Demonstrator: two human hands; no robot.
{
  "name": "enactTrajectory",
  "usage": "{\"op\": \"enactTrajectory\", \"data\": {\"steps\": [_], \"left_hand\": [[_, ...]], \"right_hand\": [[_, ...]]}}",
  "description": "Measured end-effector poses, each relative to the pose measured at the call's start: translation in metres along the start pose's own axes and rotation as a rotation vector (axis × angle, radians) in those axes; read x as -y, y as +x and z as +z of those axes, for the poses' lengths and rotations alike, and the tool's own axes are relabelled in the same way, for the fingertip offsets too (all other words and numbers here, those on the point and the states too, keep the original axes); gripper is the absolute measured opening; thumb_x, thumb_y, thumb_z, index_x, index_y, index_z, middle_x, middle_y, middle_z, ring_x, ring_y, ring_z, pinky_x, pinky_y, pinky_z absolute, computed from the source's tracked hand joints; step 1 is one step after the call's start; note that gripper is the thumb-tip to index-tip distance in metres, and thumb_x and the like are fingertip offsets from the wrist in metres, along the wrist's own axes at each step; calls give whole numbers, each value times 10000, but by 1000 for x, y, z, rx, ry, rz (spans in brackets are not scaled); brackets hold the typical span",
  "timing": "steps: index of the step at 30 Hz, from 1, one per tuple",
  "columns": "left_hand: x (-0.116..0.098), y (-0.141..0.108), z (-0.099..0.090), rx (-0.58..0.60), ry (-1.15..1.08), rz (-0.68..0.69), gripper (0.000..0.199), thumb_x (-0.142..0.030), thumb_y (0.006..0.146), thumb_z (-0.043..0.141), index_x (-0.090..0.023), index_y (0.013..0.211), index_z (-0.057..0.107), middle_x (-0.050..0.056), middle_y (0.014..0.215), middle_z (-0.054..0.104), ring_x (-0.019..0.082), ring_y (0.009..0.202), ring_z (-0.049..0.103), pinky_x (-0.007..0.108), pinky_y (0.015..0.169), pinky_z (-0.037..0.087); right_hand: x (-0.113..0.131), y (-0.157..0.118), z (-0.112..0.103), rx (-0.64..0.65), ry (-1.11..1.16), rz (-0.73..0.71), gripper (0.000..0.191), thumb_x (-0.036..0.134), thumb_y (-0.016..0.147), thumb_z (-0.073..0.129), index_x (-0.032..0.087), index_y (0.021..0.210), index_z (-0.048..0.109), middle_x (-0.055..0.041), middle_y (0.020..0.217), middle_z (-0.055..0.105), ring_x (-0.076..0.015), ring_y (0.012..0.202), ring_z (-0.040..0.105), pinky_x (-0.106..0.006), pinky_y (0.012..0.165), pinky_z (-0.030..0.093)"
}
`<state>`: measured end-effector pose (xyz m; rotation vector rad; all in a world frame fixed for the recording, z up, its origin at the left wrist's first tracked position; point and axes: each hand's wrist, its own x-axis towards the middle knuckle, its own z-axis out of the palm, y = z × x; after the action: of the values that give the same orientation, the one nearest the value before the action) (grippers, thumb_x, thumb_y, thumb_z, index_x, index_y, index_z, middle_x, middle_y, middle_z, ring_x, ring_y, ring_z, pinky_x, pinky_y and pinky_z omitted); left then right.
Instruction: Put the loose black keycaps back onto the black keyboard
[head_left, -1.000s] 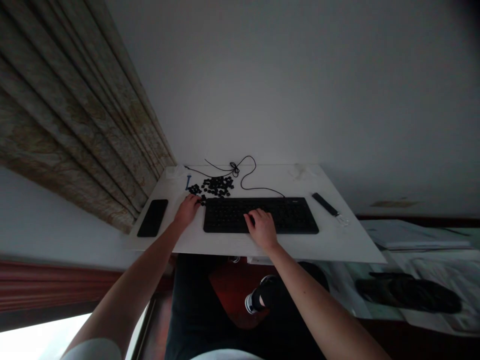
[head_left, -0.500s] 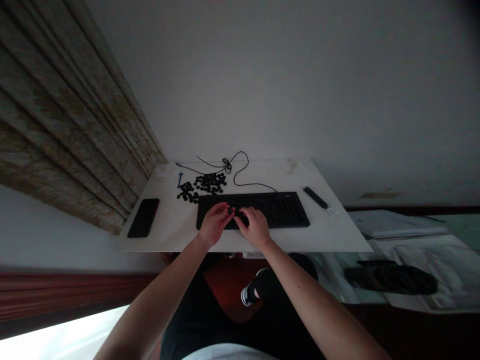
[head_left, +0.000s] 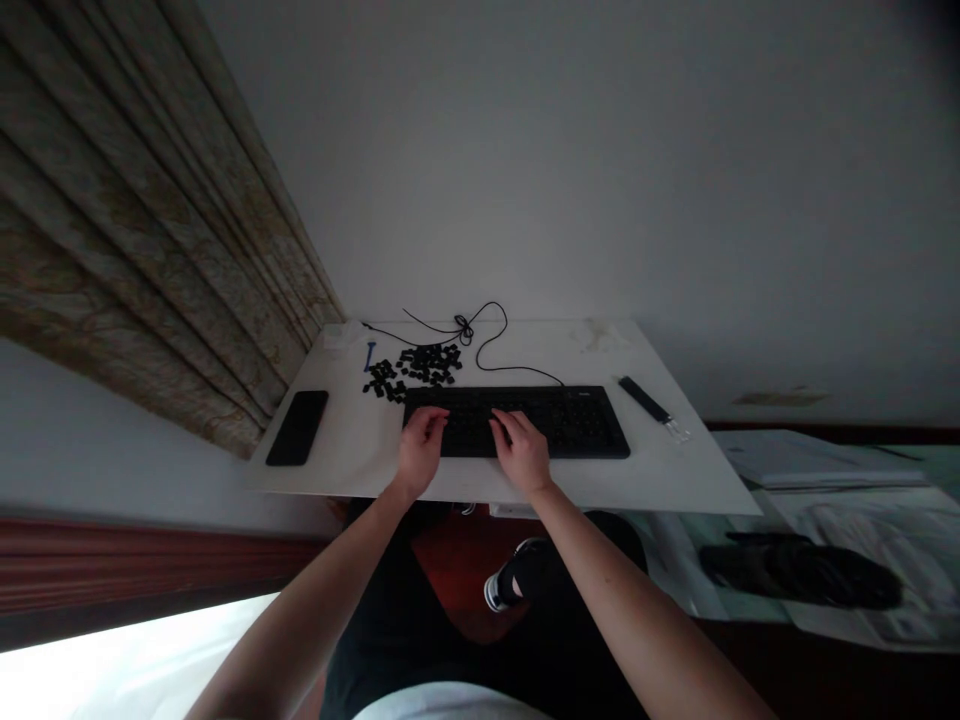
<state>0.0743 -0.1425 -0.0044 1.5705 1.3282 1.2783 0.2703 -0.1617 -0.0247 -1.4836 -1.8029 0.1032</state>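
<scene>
Left hand [head_left: 420, 450], right hand [head_left: 521, 450] open on black keyboard [head_left: 577, 425], apparently empty; loose keycaps [head_left: 420, 368] just behind.

On the white desk [head_left: 337, 470], a black smartphone [head_left: 298, 428] lies at my ten o'clock and a slim black stick [head_left: 645, 399] at my two. A draped curtain [head_left: 142, 220] hangs past ten o'clock; papers [head_left: 817, 460] lie beyond two.

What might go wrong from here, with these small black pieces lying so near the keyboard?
The left hand rests on the black keyboard close to the loose keycaps, so a slip might scatter them. The keyboard cable loops beside that pile; if the keyboard shifts, the cable could drag through it.
</scene>
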Motion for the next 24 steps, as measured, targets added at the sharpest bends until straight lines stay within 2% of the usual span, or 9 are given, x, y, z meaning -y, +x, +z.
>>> {"op": "enactTrajectory", "data": {"steps": [3, 6, 12, 15, 20, 24], "left_hand": [[11, 2, -37, -25, 315, 226, 172, -197, 917, 491, -211, 980, 650, 77, 1052, 645, 208, 1048, 618, 408, 983, 503], [22, -4, -56, 27, 484, 301, 206, -177, 898, 513, -221, 1054, 640, 89, 1133, 628, 234, 1125, 592, 443, 1029, 479], [32, -13, -51, 130, 640, 388, 323, -235, 893, 565, -220, 1214, 597, 114, 1244, 601, 278, 1197, 555, 483, 1055, 463], [35, -11, -49, 173, 674, 417, 381, -268, 891, 582, -216, 1269, 565, 117, 1285, 584, 291, 1226, 538, 502, 1061, 461], [40, -9, -52, 170, 675, 409, 412, -280, 894, 585, -212, 1298, 535, 121, 1331, 558, 289, 1261, 520, 496, 1061, 470], [42, -8, -53, 182, 661, 404, 412, -283, 894, 588, -211, 1296, 533, 121, 1338, 554, 289, 1264, 519, 491, 1059, 475]], "right_hand": [[-2, 1, 2, -10, 24, 38, 359, 322, 1015, 404, 186, 1210, 672, -113, 1044, 683, -212, 950, 650, -318, 859, 510], [-5, 2, 4, -29, 33, 58, 354, 322, 1006, 421, 184, 1202, 681, -115, 1036, 682, -215, 936, 648, -329, 852, 516], [-9, 1, 6, -82, 97, 72, 290, 305, 979, 478, 185, 1080, 722, -108, 987, 691, -210, 881, 657, -340, 826, 530], [-4, 4, 7, -67, 165, 79, 249, 313, 962, 514, 192, 1007, 727, -95, 952, 709, -207, 848, 668, -345, 810, 535], [23, 23, 12, 129, 287, 105, 178, 280, 911, 591, 194, 935, 745, -72, 905, 743, -187, 775, 680, -303, 739, 528], [44, 47, 18, 388, 302, 147, 123, 215, 844, 650, 203, 872, 770, -49, 861, 760, -182, 781, 689, -283, 754, 511]]}}
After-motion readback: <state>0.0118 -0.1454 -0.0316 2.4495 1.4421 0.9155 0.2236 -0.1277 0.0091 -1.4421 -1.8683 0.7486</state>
